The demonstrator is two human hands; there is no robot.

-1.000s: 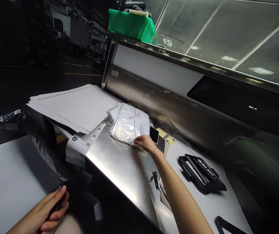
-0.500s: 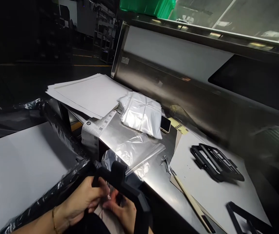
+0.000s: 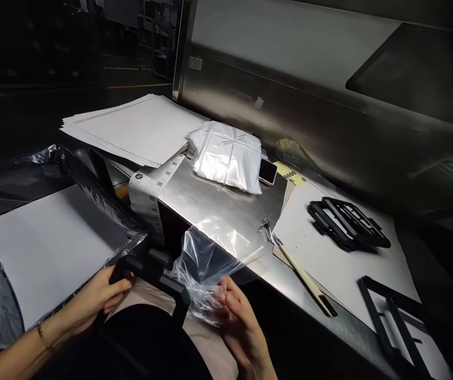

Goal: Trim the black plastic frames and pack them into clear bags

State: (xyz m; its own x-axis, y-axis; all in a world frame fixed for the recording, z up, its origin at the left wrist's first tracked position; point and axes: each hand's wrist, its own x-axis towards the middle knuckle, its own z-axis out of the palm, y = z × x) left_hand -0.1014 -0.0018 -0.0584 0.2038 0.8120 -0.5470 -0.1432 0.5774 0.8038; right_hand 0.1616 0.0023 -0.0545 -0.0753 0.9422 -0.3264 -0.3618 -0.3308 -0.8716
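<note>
My left hand (image 3: 110,294) is closed around the left side of a black plastic frame (image 3: 157,279), held low in front of my body. Thin clear film, a plastic bag (image 3: 206,269), is pinched between the fingers of my right hand (image 3: 240,319) to the right of the frame. The bag's upper part rests over the near edge of the metal bench (image 3: 195,206). A tied bundle of clear plastic bags (image 3: 230,158) lies farther back on the bench.
Several black frames (image 3: 347,224) sit on a white sheet (image 3: 298,221) at right, with another frame (image 3: 396,322) nearer. A long-handled knife (image 3: 303,277), nippers (image 3: 266,229) and a phone (image 3: 268,172) lie on the bench. White sheets (image 3: 131,129) are stacked back left; a plastic-lined box (image 3: 60,243) stands left.
My hands have moved apart, the left going left with the frame and the right going right with the plastic bag. The bag has slid toward me, and the camera view has tilted down.
</note>
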